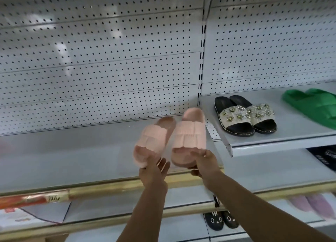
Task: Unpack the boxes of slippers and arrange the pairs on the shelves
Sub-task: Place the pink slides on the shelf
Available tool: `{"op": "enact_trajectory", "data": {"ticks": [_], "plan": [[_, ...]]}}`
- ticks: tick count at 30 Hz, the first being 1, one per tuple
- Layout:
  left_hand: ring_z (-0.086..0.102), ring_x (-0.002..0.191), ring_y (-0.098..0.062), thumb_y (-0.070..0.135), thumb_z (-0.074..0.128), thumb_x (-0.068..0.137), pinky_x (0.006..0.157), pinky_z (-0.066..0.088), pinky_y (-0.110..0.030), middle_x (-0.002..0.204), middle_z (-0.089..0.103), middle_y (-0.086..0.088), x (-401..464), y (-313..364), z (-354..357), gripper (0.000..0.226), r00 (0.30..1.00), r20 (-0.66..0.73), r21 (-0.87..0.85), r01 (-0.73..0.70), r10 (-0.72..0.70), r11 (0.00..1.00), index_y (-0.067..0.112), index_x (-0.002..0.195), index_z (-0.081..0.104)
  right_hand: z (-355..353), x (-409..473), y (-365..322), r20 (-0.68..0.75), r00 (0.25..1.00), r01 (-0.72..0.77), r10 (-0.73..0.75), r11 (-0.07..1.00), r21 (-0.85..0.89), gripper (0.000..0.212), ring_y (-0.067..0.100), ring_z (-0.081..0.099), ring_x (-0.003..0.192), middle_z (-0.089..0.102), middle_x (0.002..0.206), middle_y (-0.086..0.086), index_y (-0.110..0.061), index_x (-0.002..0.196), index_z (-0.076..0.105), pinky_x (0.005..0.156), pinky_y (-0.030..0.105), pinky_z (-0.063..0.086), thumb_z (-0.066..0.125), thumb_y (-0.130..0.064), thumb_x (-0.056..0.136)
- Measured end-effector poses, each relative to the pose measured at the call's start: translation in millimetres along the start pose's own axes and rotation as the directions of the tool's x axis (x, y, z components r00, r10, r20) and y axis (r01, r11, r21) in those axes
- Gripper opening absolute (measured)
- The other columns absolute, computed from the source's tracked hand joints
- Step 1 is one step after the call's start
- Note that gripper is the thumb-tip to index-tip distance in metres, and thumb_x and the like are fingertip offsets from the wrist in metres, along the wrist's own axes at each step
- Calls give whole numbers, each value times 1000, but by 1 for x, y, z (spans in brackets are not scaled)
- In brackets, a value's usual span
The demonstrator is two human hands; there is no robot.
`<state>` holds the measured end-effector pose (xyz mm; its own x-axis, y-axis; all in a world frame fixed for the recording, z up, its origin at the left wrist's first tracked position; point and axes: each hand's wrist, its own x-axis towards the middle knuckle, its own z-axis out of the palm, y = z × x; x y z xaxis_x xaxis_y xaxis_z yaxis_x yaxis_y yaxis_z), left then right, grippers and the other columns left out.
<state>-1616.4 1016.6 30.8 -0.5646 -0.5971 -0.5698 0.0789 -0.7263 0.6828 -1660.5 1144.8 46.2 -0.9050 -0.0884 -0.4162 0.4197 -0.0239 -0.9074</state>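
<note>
I hold a pair of pink ruffled slippers over the grey shelf (72, 154). My left hand (154, 170) grips the toe end of the left pink slipper (152, 141). The right pink slipper (189, 136) is held at its toe end by my right hand (205, 163), thumb on top. Both slippers point heel-first toward the pegboard back wall, side by side, tilted slightly up off the shelf surface.
A higher shelf (272, 141) on the right carries black slippers with jewelled beige straps (245, 116) and green slippers (312, 107). Below are black bunny-face slippers (220, 220), lilac slippers (312, 205) and a gold shelf edge (109, 187) with a red price label (27, 200).
</note>
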Motion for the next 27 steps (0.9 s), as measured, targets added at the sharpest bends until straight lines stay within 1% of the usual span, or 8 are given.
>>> {"op": "enact_trajectory", "data": {"ticks": [7, 10, 14, 17, 19, 21, 23, 27], "plan": [[64, 82, -33, 11, 68, 92, 47, 58, -32, 95, 64, -19, 10, -2, 7, 28, 977, 82, -85, 202, -196, 976, -2, 112, 53, -40, 61, 10, -136, 984, -107, 116, 992, 74, 24, 28, 55, 65, 58, 88, 16, -7, 120, 55, 52, 35, 54, 55, -15, 96], [64, 82, -33, 14, 64, 95, 51, 57, -36, 94, 62, -19, 16, -8, 13, 24, 968, 79, -65, 242, -237, 968, -3, 107, 53, -43, 65, 11, -137, 985, -93, 103, 992, 80, 34, 26, 54, 64, 58, 96, 17, -13, 128, 52, 48, 32, 52, 59, -15, 95], [59, 75, -28, 17, 62, 97, 67, 54, -38, 86, 57, -16, 19, -12, 23, 22, 947, 103, -22, 307, -303, 952, -3, 95, 54, -45, 63, 8, -184, 982, -45, 36, 998, -44, 50, 23, 47, 58, 57, 90, 11, -8, 139, 45, 52, 31, 44, 59, -5, 91], [55, 67, -24, 18, 63, 96, 51, 56, -32, 77, 52, -14, 17, -16, 33, 22, 931, 136, 50, 336, -340, 940, -2, 89, 54, -50, 64, 8, -194, 981, -19, -3, 993, -114, 50, 17, 46, 51, 53, 107, 6, -9, 138, 47, 40, 21, 41, 57, 0, 89], [56, 66, -24, 18, 62, 97, 41, 53, -25, 76, 54, -15, 15, -20, 38, 22, 919, 159, 118, 345, -361, 931, -2, 93, 55, -50, 63, 8, -177, 984, -9, -13, 992, -123, 45, 16, 47, 51, 49, 113, 7, -7, 130, 52, 42, 21, 40, 55, 6, 87], [57, 65, -25, 23, 57, 100, 38, 50, -22, 74, 55, -16, 14, -23, 41, 28, 904, 172, 201, 356, -391, 913, -3, 90, 54, -52, 60, 7, -159, 987, -6, -22, 985, -170, 28, 15, 45, 49, 47, 97, 5, -9, 101, 60, 48, 23, 37, 51, 10, 83], [60, 60, -25, 33, 49, 103, 36, 47, -20, 74, 57, -17, 13, -25, 41, 40, 895, 156, 288, 365, -419, 886, -2, 84, 54, -55, 56, 5, -136, 990, -17, -18, 968, -251, 24, 15, 38, 51, 41, 79, 1, -13, 70, 47, 50, 23, 31, 49, 9, 80], [59, 45, -21, 43, 31, 106, 35, 43, -18, 69, 66, -17, 12, -25, 34, 58, 895, 119, 411, 351, -431, 842, -3, 85, 59, -63, 45, 3, -24, 999, 21, -28, 960, -280, 29, 20, 40, 69, 46, 69, 5, -13, 62, 42, 60, 27, 32, 57, 6, 78]]}}
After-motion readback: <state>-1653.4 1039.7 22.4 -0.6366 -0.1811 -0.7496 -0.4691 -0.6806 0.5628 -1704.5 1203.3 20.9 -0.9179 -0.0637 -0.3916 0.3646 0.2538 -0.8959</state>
